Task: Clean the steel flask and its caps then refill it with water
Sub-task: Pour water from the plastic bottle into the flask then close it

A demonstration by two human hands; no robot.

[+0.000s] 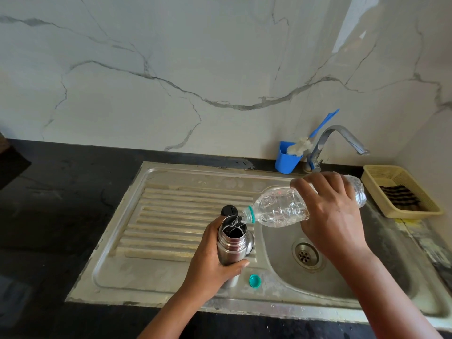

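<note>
Left hand (210, 263) wraps the open steel flask (231, 243) upright on the sink drainboard (171, 216); right hand (335, 211) grips tilted plastic bottle (281, 209), water pouring into flask.

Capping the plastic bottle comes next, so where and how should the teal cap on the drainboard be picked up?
Pinch the teal cap by its outer rim, fingers coming straight down from above. It lies flat on the sink drainboard with its open side up, low and round, so only the rim offers opposing faces. Approach from its right, since the left hand and steel flask stand close on its left.
</note>
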